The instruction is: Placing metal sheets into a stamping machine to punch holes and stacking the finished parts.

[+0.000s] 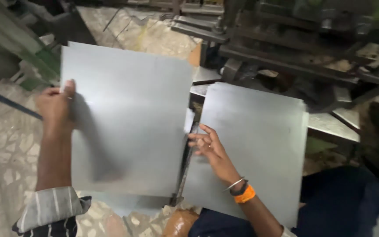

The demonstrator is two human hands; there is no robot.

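Now my left hand [54, 106] pinches the left edge of one metal sheet [128, 118], left of the press machine [286, 48]; my right hand [211, 149], fingers [198, 137] spread, rests flat on the second sheet [259, 145] beside it.

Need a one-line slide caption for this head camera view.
Left hand grips the edge of a grey metal sheet; right hand rests on a second sheet beside a dark press machine.

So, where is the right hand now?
The right hand rests on the left edge of the right metal sheet, beside the left metal sheet.
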